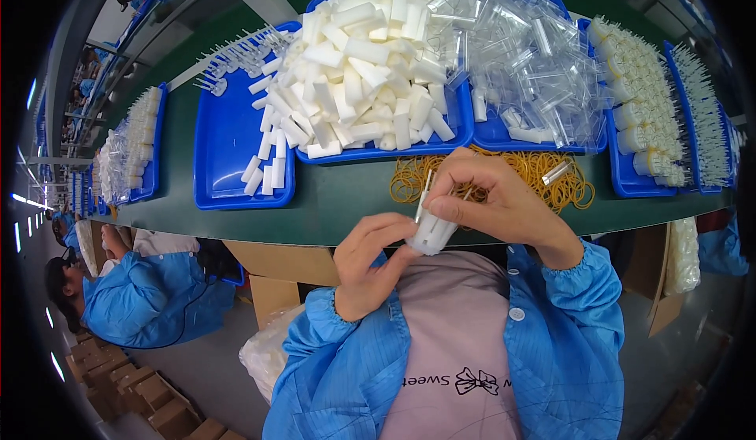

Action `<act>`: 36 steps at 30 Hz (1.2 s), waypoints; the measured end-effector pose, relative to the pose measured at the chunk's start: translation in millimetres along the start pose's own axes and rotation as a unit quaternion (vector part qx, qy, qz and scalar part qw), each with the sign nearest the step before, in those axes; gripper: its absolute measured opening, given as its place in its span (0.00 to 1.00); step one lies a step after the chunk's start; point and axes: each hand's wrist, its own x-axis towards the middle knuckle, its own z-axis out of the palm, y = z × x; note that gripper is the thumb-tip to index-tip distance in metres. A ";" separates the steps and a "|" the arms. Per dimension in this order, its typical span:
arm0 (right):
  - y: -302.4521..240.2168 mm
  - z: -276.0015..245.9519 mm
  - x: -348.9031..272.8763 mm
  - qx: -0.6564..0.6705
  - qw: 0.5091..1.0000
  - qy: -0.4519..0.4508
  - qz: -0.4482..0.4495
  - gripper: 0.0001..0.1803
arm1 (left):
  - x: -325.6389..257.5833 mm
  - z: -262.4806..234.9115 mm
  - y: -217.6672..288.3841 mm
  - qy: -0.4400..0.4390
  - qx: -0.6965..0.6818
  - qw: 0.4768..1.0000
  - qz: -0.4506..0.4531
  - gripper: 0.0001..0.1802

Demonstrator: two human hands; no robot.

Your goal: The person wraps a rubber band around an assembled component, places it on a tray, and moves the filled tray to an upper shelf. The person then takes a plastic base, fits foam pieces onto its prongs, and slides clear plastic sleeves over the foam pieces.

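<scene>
Just off the table's near edge I hold a white plastic piece (431, 235) with thin upright prongs, in front of my chest. My left hand (372, 265) pinches its round lower end between thumb and fingers. From above, my right hand (492, 200) closes round its prongs, with the thumb on its side. The right fingers hide part of the piece. Just beyond the right hand, a heap of yellow-brown rubber bands (579, 192) lies on the green table (346, 215). A small clear piece (557, 173) rests on the bands.
Blue trays hold white foam blocks (346, 85), clear plastic sleeves (528, 54) and bundled white parts (650, 117). A blue tray (228, 137) at left has loose blocks and pronged white pieces (244, 50). A co-worker in blue (153, 294) sits at left, near cardboard boxes (150, 393).
</scene>
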 end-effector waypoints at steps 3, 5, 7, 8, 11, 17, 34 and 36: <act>3.3 -7.7 6.8 -0.195 0.975 0.087 -0.069 0.09 | -1.9 3.6 -8.1 0.010 -0.051 0.995 -0.082 0.13; 9.0 -14.6 16.8 -0.367 0.892 0.227 -0.133 0.13 | -3.3 4.0 -13.8 0.032 -0.094 0.985 -0.138 0.11; 16.7 -23.6 29.6 -0.447 0.852 0.238 -0.134 0.13 | -1.3 3.2 -14.1 0.045 -0.134 0.978 -0.153 0.10; 20.9 -28.0 35.5 -0.524 0.805 0.247 -0.132 0.14 | -0.5 2.9 -13.6 0.057 -0.176 0.968 -0.169 0.10; 36.3 -37.9 48.4 -0.608 0.752 0.225 -0.121 0.09 | -1.1 1.7 -15.5 0.042 -0.170 0.971 -0.161 0.10; 41.9 -49.5 53.8 -0.659 0.721 0.166 -0.136 0.02 | -3.3 1.4 -15.2 0.033 -0.153 0.973 -0.168 0.10; 44.2 -62.2 40.7 -0.653 0.717 0.172 -0.174 0.02 | -3.3 2.2 -10.2 0.030 -0.108 0.985 -0.130 0.11; 30.1 -59.7 31.6 -0.560 0.780 0.197 -0.198 0.05 | -3.2 2.1 -9.9 0.032 -0.120 0.982 -0.145 0.11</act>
